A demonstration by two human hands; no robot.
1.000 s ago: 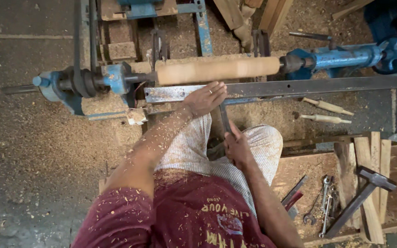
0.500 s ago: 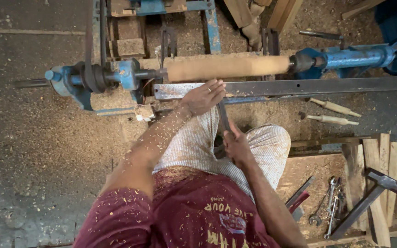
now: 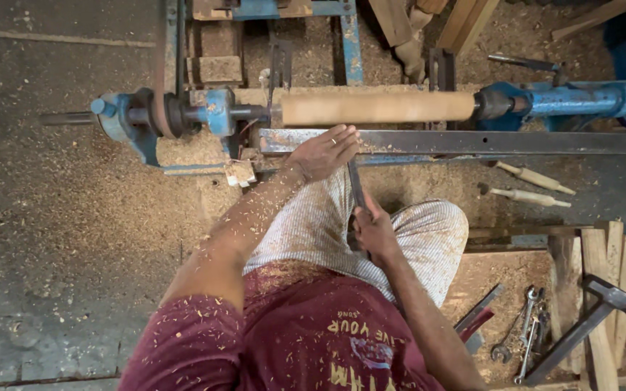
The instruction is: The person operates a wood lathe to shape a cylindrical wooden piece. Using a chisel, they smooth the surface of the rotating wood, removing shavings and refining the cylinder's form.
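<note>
We look down on a blue lathe (image 3: 204, 116) holding a pale wooden cylinder (image 3: 378, 107), blurred along its length. Our left hand (image 3: 324, 152) rests on the steel tool rest (image 3: 472, 142), fingers over the blade of a long chisel (image 3: 354, 181). Our right hand (image 3: 374, 232) grips the chisel's handle lower down, above the knee. Sawdust covers the floor (image 3: 59, 217) and our left forearm. Two turned wooden pieces (image 3: 530, 185) lie beyond the rest; wrenches (image 3: 527, 333) and a hammer (image 3: 588, 318) lie to the right.
</note>
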